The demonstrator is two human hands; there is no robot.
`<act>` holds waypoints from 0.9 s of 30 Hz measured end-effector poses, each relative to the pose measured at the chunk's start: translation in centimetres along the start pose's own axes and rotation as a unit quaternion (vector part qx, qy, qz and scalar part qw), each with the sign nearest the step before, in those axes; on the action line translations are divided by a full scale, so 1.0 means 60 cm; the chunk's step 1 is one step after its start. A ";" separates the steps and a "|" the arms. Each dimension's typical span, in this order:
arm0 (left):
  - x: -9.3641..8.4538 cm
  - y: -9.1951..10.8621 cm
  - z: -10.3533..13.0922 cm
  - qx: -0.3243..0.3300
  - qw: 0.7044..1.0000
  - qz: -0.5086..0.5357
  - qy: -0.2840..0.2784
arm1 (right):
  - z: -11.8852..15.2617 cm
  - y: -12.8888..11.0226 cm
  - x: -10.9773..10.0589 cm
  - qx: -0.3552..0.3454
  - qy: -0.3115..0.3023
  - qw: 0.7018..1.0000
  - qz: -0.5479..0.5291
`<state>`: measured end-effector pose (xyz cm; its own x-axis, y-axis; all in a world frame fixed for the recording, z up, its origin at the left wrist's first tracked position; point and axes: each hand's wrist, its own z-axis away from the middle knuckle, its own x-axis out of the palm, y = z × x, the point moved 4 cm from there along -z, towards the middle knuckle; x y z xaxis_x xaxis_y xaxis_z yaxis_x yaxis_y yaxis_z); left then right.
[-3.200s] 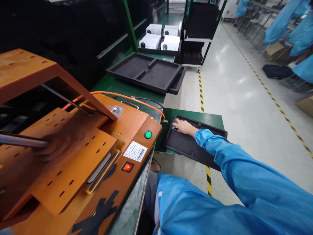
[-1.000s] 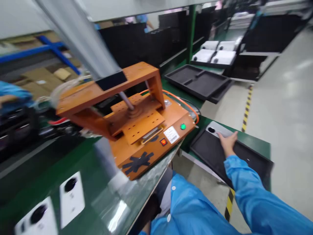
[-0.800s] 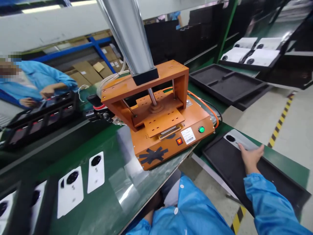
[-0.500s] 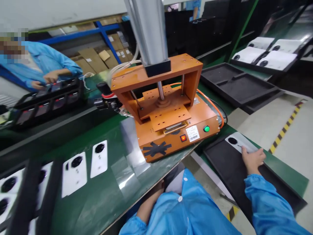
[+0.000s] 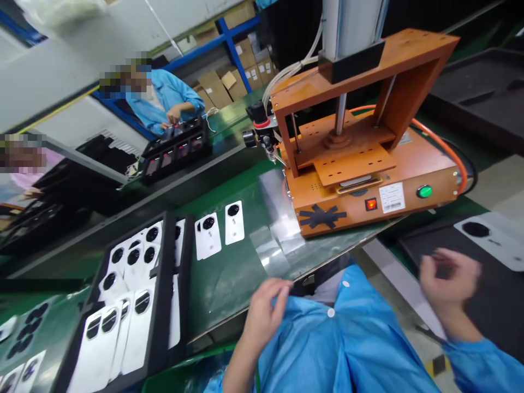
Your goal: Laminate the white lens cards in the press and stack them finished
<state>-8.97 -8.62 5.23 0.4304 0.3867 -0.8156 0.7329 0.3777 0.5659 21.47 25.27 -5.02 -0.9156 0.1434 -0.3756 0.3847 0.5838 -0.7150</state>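
Observation:
My left hand (image 5: 266, 311) is above the front edge of the green table, its fingers apart and nothing between them. My right hand (image 5: 450, 278) hovers over the black tray (image 5: 497, 311) at the right, fingers curled and a gap between thumb and fingertips; it holds nothing. A white panel with a black disc (image 5: 501, 240) lies on that tray, just beyond my right hand. Between and beyond my hands stands the orange press (image 5: 339, 207), with a white piece (image 5: 356, 183) under its plate. Two white panels (image 5: 208, 237) (image 5: 234, 224) lie on the table left of the press.
A black tray (image 5: 158, 311) with several white panels stands at the left. Clear sheets (image 5: 268, 254) lie before the press. Empty black trays (image 5: 483, 98) are at the back right. Two people (image 5: 164, 98) (image 5: 36, 169) sit across at the back left.
The view has swung left. My right hand has let go of the white panel and pulled back from it. My left hand has risen from below the table edge into fuller view.

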 end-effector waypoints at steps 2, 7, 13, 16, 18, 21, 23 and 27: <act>-0.026 -0.043 -0.005 -0.027 0.994 -0.047 0.094 | 0.049 -0.130 0.071 -0.174 -0.079 0.981 -0.036; -0.037 -0.111 -0.019 -0.047 0.983 -0.086 0.153 | 0.104 -0.363 0.200 -0.297 -0.279 0.889 -0.208; -0.048 -0.135 -0.089 -0.091 0.978 -0.096 0.164 | 0.060 -0.479 0.306 -0.339 -0.426 0.831 -0.113; -0.043 -0.147 -0.108 -0.121 0.975 -0.110 0.147 | 0.047 -0.513 0.359 -0.376 -0.450 0.810 -0.038; -0.042 -0.150 -0.107 -0.123 0.976 -0.095 0.151 | 0.049 -0.532 0.390 -0.404 -0.459 0.792 -0.001; -0.044 -0.150 -0.100 -0.123 0.978 -0.064 0.157 | 0.061 -0.552 0.420 -0.460 -0.474 0.751 0.029; -0.047 -0.149 -0.098 -0.129 0.978 -0.048 0.160 | 0.066 -0.558 0.430 -0.484 -0.484 0.728 0.033; -0.049 -0.151 -0.101 -0.133 0.974 -0.033 0.178 | 0.064 -0.562 0.431 -0.524 -0.472 0.709 0.023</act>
<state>-20.10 -8.08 3.25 0.1420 0.6035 -0.7846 0.5694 0.5986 0.5634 -14.73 6.25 7.12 -0.2292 -0.1285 -0.9649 -0.3387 0.9398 -0.0448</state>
